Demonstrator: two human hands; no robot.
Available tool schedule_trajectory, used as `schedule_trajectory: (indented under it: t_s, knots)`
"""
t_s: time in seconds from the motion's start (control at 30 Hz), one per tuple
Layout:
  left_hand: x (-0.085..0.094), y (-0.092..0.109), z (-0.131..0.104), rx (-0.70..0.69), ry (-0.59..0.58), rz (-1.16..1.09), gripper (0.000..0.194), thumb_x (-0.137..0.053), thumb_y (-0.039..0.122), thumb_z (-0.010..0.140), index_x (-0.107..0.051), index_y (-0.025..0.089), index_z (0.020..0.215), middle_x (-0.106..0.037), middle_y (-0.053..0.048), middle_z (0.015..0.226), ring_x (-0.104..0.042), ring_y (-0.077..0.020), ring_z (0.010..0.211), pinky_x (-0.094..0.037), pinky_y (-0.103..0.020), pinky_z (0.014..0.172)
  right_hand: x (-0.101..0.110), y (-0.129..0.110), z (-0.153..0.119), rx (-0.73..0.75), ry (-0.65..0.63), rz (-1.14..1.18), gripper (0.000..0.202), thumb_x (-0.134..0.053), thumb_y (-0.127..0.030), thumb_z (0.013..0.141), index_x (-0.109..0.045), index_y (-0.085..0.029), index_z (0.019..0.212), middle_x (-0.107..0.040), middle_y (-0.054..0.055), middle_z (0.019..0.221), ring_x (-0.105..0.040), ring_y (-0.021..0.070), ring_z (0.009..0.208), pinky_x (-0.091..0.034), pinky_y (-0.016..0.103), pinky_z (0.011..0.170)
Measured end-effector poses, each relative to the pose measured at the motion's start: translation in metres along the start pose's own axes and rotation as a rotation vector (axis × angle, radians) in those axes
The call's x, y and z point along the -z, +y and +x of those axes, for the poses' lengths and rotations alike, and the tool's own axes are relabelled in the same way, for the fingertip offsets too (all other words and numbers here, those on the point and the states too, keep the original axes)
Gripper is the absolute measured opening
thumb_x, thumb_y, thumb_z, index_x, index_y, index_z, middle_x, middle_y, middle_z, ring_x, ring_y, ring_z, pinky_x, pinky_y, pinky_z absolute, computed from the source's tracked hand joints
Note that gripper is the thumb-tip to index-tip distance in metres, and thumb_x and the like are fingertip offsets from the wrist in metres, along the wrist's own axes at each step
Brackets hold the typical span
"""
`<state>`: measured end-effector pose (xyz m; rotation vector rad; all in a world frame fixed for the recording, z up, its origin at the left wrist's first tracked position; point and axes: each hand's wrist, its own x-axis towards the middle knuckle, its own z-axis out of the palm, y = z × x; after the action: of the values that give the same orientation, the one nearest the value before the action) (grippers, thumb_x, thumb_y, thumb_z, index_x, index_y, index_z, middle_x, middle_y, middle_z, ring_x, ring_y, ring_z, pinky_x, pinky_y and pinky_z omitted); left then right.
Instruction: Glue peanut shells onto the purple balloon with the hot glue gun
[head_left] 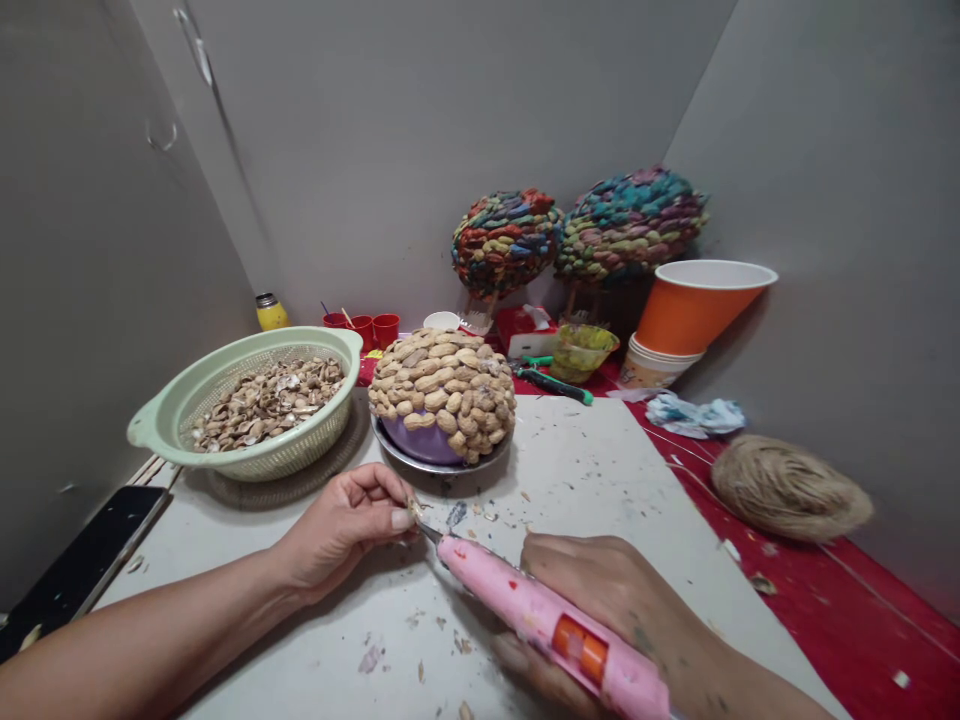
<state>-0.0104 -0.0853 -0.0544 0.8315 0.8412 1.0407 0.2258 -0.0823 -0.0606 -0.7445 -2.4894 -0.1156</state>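
Here the left hand point(341, 525) pinches a peanut shell point(412, 509); the right hand point(600, 600) grips a pink glue gun point(540, 615).

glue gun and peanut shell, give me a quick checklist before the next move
1. Right hand holds the glue gun: ok.
2. Nozzle meets the shell: ok.
3. Left hand has a pinch grip on the shell: ok.
4. Left fingers clear of the nozzle: not ok, very close.
5. Glue on the shell: cannot tell.
6. Bare patch left on the peanut dome: ok, purple shows at the lower front.
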Motion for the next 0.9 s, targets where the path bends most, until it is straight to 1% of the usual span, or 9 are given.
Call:
schedule_trajectory:
  t_s: [0.13,0.23,0.3,0.43,0.47,0.6,0.7,0.83,0.9]
  knots:
    - [-0.001,0.001,0.000,-0.003,0.005,-0.003,0.019,-0.081,0.015,0.066,-0.064,0.014,0.076,-0.063,0.000,0.074,-0.058,-0.0086,0.064,-0.047,-0.020,0.065,0.006,-0.001,0.004,-0.007,0.019,-0.003,0.041,-0.034,-0.040,0.092,-0.042,-0.022,0.056,-0.042,-0.003,0.044,-0.035,0.0109,0.036,-0.020,0.028,0.042]
    - [-0.001,0.002,0.000,0.003,0.013,-0.010,0.020,-0.081,0.015,0.066,-0.064,0.014,0.076,-0.063,0.000,0.075,-0.059,-0.0089,0.065,-0.048,-0.020,0.065,0.012,-0.002,0.008,0.025,0.026,-0.012,0.042,-0.031,-0.039,0.094,-0.043,-0.022,0.057,-0.043,-0.003,0.042,-0.036,0.0108,0.033,-0.020,0.027,0.040]
    - [-0.001,0.002,0.000,0.010,0.021,-0.015,0.020,-0.082,0.015,0.065,-0.064,0.014,0.076,-0.063,0.000,0.075,-0.059,-0.0093,0.065,-0.049,-0.021,0.066,0.013,-0.001,0.008,0.037,0.034,-0.022,0.039,-0.033,-0.038,0.092,-0.044,-0.022,0.058,-0.043,-0.004,0.041,-0.035,0.0111,0.032,-0.019,0.028,0.040]
    - [-0.001,0.003,0.000,0.016,0.023,-0.022,0.020,-0.082,0.016,0.065,-0.064,0.014,0.075,-0.064,-0.001,0.074,-0.061,-0.0107,0.066,-0.050,-0.023,0.068,0.008,0.000,0.002,-0.015,-0.054,0.008,0.034,-0.042,-0.039,0.089,-0.048,-0.021,0.061,-0.047,-0.003,0.047,-0.040,0.0112,0.037,-0.021,0.028,0.043]
    - [-0.001,0.003,0.001,0.016,0.021,-0.023,0.020,-0.081,0.016,0.065,-0.064,0.014,0.075,-0.065,-0.001,0.074,-0.061,-0.0110,0.066,-0.050,-0.023,0.068,0.006,0.000,0.000,-0.027,-0.053,0.020,0.035,-0.042,-0.039,0.090,-0.049,-0.021,0.061,-0.047,-0.003,0.049,-0.040,0.0113,0.039,-0.021,0.028,0.044]
    - [0.000,0.003,0.001,0.017,0.005,-0.031,0.019,-0.080,0.015,0.067,-0.064,0.014,0.076,-0.065,-0.002,0.074,-0.061,-0.0108,0.067,-0.050,-0.023,0.069,0.010,0.001,0.003,-0.016,0.019,0.037,0.045,-0.033,-0.039,0.095,-0.046,-0.020,0.056,-0.044,-0.003,0.045,-0.037,0.0109,0.036,-0.021,0.027,0.041]
    - [0.002,0.002,0.001,0.013,-0.007,-0.040,0.018,-0.080,0.015,0.068,-0.064,0.014,0.077,-0.065,-0.002,0.074,-0.062,-0.0105,0.067,-0.050,-0.023,0.068,0.015,0.001,0.009,0.025,0.041,0.016,0.049,-0.028,-0.037,0.097,-0.045,-0.020,0.054,-0.043,-0.003,0.042,-0.039,0.0099,0.034,-0.023,0.025,0.038]
    - [0.002,0.002,0.001,0.012,-0.015,-0.052,0.017,-0.079,0.014,0.069,-0.063,0.014,0.077,-0.065,-0.001,0.074,-0.062,-0.0102,0.065,-0.051,-0.023,0.067,0.014,0.002,0.007,0.002,0.057,0.003,0.047,-0.027,-0.038,0.097,-0.046,-0.021,0.057,-0.043,-0.003,0.045,-0.037,0.0108,0.036,-0.023,0.026,0.040]
    - [0.002,0.002,0.001,0.014,-0.014,-0.056,0.017,-0.079,0.014,0.069,-0.063,0.014,0.076,-0.065,-0.001,0.074,-0.062,-0.0103,0.065,-0.051,-0.023,0.067,0.011,0.002,0.004,-0.015,0.045,0.034,0.042,-0.031,-0.038,0.095,-0.046,-0.021,0.059,-0.043,-0.003,0.047,-0.035,0.0107,0.038,-0.022,0.027,0.041]
